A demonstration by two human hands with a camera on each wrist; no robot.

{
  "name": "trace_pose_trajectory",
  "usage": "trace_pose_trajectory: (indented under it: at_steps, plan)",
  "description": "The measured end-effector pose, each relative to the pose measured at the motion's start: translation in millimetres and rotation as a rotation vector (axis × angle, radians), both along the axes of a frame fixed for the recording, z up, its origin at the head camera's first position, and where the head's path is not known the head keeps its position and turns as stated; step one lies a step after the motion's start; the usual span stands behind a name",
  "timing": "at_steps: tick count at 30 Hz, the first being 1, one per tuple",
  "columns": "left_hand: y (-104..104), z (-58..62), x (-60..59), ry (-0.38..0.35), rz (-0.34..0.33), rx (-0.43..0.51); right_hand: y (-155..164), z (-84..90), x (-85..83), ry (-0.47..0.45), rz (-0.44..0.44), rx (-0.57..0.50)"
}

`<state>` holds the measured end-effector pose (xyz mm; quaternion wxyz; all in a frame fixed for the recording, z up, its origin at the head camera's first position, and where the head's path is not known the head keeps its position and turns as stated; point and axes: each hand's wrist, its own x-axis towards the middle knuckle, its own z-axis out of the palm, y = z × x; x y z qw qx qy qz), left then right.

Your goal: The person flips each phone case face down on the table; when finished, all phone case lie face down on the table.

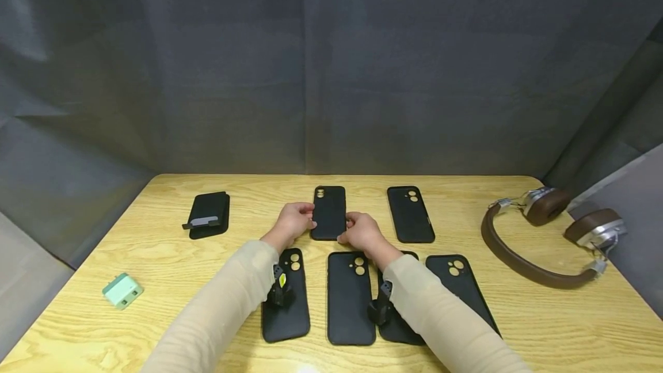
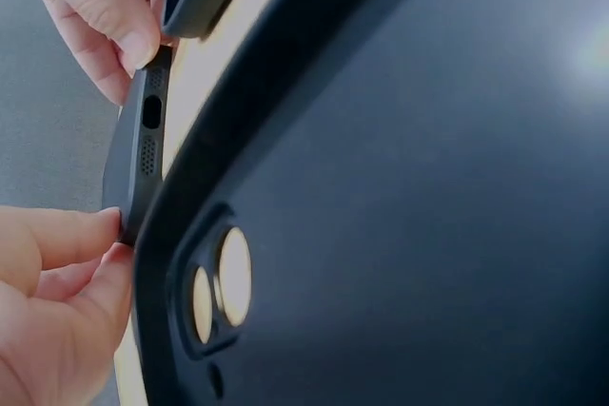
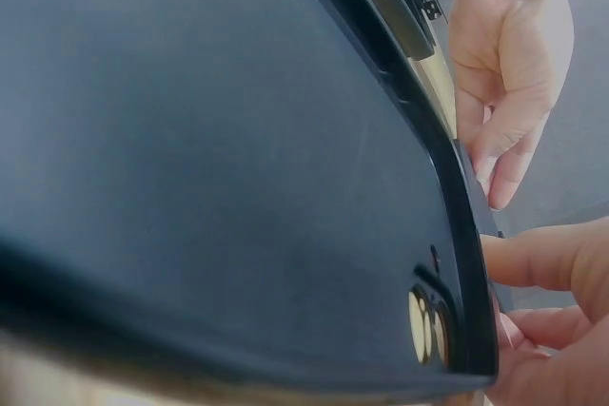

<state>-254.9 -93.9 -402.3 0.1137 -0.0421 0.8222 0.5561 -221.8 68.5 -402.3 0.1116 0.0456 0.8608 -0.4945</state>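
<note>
Clearly your left hand (image 1: 294, 222) and right hand (image 1: 362, 232) pinch the light, bendy phone case (image 1: 329, 212) at centre frame by its long edges, a sound hold.

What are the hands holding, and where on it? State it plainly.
A black phone case in the far row. The left hand grips its left long edge, the right hand its lower right edge.

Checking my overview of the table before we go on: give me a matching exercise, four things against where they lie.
Things:
1. headphones
2. green charger
3. black wallet case
4. phone case held by both hands

Places:
A. far middle of the table
B. near left edge
C. far left
D. right side

Pairs: 1-D, 2-B, 3-C, 4-A
</note>
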Motion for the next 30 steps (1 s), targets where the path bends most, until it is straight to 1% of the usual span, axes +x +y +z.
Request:
trace_pose_trajectory:
  at_steps: [9,15,17,23,30]
  plan:
    - [-0.8,1.2,0.5,0.008,-0.006,-0.009,-0.5,1.6,-1.4,-0.005,0.002,0.002]
    - [1.1,0.7,3.0,0.032,0.008,-0.017,3.6,5.3,1.3,-0.069,-0.007,-0.097]
    - [1.0,1.5,3.8,0.044,0.015,-0.011,5.5,7.8,2.4,-0.076,-0.003,-0.123]
    - [2.5,8.7,5.8,0.103,0.006,0.029,12.0,20.0,5.3,-0.058,0.011,-0.158]
    - [15.2,19.8,11.2,0.138,-0.041,0.095,27.9,34.7,7.8,-0.029,0.005,-0.187]
